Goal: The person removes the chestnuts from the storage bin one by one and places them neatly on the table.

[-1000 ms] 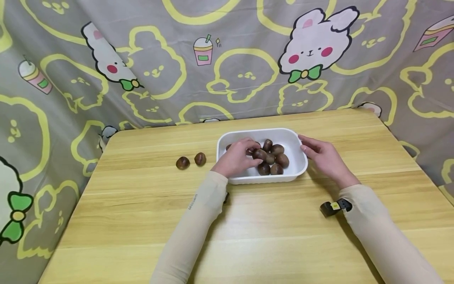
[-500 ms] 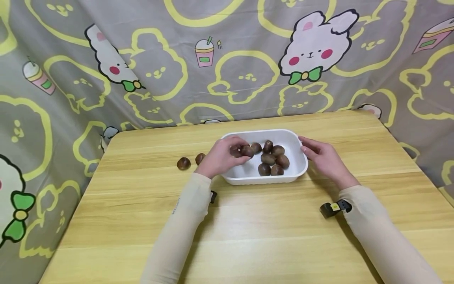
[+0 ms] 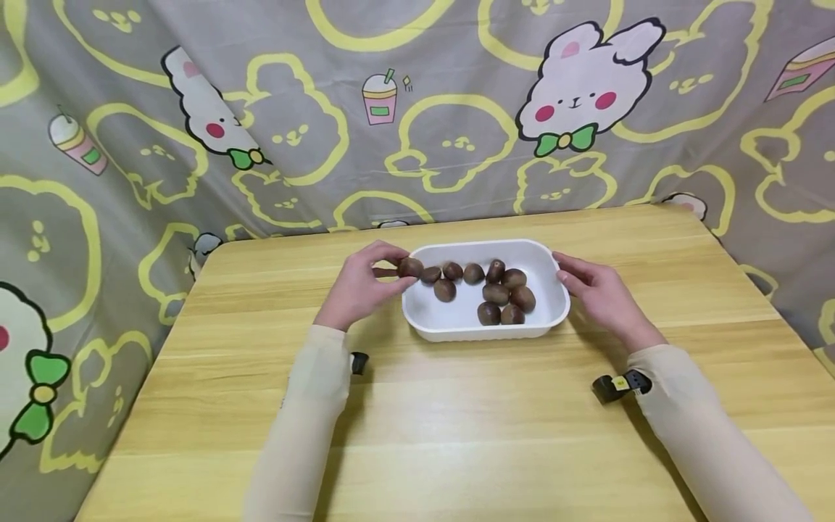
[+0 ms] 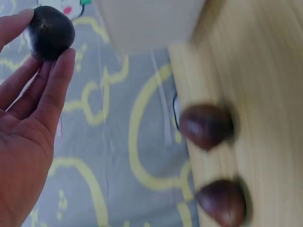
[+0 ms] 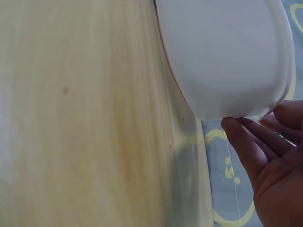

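Note:
At the left end of the white tray (image 3: 470,334), my left hand (image 3: 362,285) pinches one brown chestnut (image 3: 410,267) between thumb and fingertips, level with the rim. The left wrist view shows the same chestnut (image 4: 49,33) held in the left hand (image 4: 31,123). Several chestnuts (image 3: 496,293) lie inside the tray, most toward its right half and along the back. My right hand (image 3: 603,296) touches the tray's right end; in the right wrist view its fingers rest against the tray's outer wall (image 5: 227,101).
Two chestnuts (image 4: 206,125) lie on the wooden table (image 4: 265,118) beside the tray in the left wrist view; in the head view the left hand hides them. A patterned cloth (image 3: 457,72) hangs behind the table. Dark wrist devices (image 3: 609,388) sit at both cuffs.
My left hand has moved left from the middle of the tray to its left end, carrying a chestnut. Some chestnuts at the tray's left are now uncovered. The right hand stays in place.

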The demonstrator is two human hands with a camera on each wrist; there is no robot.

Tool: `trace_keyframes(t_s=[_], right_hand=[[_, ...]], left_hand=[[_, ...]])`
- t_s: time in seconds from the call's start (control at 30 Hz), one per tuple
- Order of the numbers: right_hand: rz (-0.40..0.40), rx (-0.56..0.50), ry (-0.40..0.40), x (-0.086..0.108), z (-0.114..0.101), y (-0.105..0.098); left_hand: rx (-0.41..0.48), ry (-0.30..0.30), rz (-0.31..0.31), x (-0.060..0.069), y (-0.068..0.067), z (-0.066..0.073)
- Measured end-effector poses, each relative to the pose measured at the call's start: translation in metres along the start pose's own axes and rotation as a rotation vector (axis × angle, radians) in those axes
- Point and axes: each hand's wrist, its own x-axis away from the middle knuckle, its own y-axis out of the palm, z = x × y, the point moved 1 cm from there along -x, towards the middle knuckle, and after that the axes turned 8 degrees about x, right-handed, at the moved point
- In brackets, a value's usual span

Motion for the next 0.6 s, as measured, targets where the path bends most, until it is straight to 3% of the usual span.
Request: trace_keyframes(t_s=[0.27, 0.6], right_hand=[[0.008, 0.007, 0.0, 0.002, 0.001, 0.0], [0.004, 0.004, -0.007, 0.001, -0.001, -0.002]], left_hand=[[-0.056, -0.096, 0.084, 0.023, -0.039, -0.009], [-0.162, -0.186, 0.093, 0.049, -0.078, -0.023]])
